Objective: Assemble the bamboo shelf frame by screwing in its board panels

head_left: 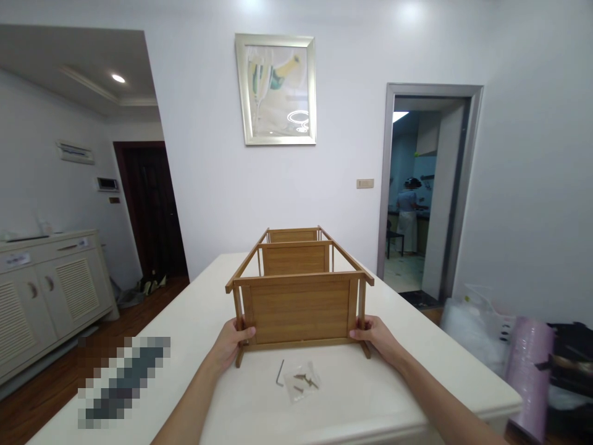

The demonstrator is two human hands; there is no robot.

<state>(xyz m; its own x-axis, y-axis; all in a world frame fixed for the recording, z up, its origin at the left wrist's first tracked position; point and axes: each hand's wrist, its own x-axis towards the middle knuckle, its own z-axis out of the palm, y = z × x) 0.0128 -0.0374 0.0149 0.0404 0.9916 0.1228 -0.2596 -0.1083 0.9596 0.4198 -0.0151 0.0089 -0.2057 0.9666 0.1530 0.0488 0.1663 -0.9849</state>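
A brown wooden shelf rack lies on its side on the white table, its nearest board facing me and two more boards behind it. My left hand is closed around the rack's lower left corner, thumb on the board's face. At the lower right corner, my right hand grips the frame in the same way. Between my forearms lie an L-shaped hex key and a small clear plastic bag with several screws in or on it.
The white table reaches toward the wall, and a blurred-out dark object lies on its left part. Right of the table stand a pink wrapped roll and plastic bags. Through the doorway a person stands at a counter. A cabinet is at left.
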